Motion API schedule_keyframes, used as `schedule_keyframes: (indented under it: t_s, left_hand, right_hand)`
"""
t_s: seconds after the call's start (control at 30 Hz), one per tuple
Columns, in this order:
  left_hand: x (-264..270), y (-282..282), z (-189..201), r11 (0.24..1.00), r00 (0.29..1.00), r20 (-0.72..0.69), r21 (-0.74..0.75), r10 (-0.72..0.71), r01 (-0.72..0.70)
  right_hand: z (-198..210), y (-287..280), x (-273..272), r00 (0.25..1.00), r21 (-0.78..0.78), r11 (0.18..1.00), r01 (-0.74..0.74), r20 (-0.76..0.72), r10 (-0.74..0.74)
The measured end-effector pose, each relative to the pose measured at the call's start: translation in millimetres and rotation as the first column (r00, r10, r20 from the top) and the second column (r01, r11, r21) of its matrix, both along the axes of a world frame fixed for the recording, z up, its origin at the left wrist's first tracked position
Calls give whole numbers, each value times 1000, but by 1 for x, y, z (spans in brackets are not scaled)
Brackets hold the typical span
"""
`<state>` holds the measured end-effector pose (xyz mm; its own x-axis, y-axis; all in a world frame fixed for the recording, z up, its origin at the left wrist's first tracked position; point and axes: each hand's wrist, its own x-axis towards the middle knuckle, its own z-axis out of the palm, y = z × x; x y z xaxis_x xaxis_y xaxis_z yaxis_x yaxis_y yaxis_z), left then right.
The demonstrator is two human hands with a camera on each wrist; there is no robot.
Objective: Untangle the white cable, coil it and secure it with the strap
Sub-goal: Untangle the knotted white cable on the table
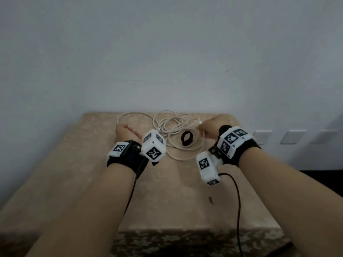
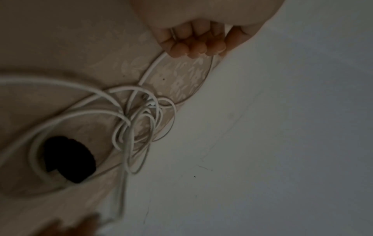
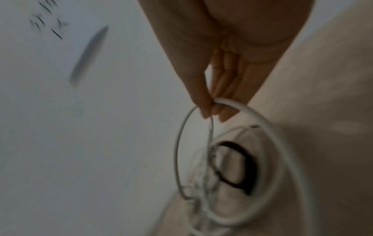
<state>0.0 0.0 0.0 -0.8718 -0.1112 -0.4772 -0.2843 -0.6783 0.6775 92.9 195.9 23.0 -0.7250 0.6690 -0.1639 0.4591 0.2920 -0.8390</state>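
Both hands (image 1: 126,131) (image 1: 213,127) on tangled white cable (image 1: 172,125)

The thin white tangled cable (image 3: 203,190) blurs beyond tracing in the right wrist view. Wrist-worn white marker blocks (image 1: 153,146) hide the left hand's (image 1: 126,132) fingers in the head view.

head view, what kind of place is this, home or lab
Probably a plain indoor room, likely a home: a patterned beige tablecloth on a table against a bare white wall, with wall switch plates at right.
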Motion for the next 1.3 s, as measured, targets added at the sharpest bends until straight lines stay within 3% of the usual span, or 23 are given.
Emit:
schedule_keyframes:
  t_s: [0.1, 0.17, 0.27, 0.37, 0.5, 0.57, 0.63, 0.77, 0.87, 0.93, 1.1, 1.3]
  left_hand:
    - [1, -3, 17, 994, 993, -91, -89, -70, 62]
    - [5, -1, 40, 942, 941, -238, -291, -239, 166]
    - [15, 1, 69, 725, 703, -364, -615, -611, 311]
    - [22, -1, 84, 544, 475, -356, -763, -805, 349]
    - [9, -1, 85, 406, 348, -312, -881, -884, 242]
    - [-2, -1, 88, 396, 328, -329, -904, -885, 162]
    - [-17, -1, 92, 459, 355, -390, -878, -850, 134]
    - [-46, 1, 98, 696, 531, -540, -704, -653, 141]
    - [-63, 2, 100, 794, 623, -567, -590, -539, 149]
    - [-75, 7, 94, 763, 603, -554, -630, -574, 147]
    - [-88, 20, 67, 584, 456, -484, -806, -747, 101]
    - [-78, 24, 68, 479, 261, -411, -821, -874, 310]
  right_hand:
    - [33, -22, 4, 950, -99, 994, -52, -311, 19]
    - [56, -44, 9, 884, -70, 987, -143, -457, 96]
    - [72, -66, 9, 803, 37, 956, -292, -533, 266]
    - [70, -77, 2, 763, 66, 920, -387, -538, 359]
    - [59, -69, -12, 734, 38, 922, -385, -594, 331]
    - [54, -60, -18, 746, -22, 926, -376, -600, 288]
    - [49, -48, -23, 752, -115, 912, -393, -611, 247]
    - [41, -17, -35, 713, -243, 865, -440, -680, 172]
    - [36, 0, -46, 686, -238, 862, -448, -710, 161]
    - [29, 7, -58, 674, -240, 861, -448, -724, 149]
    - [25, 13, -79, 702, -153, 899, -410, -682, 205]
    - [40, 12, -74, 687, -47, 917, -395, -679, 261]
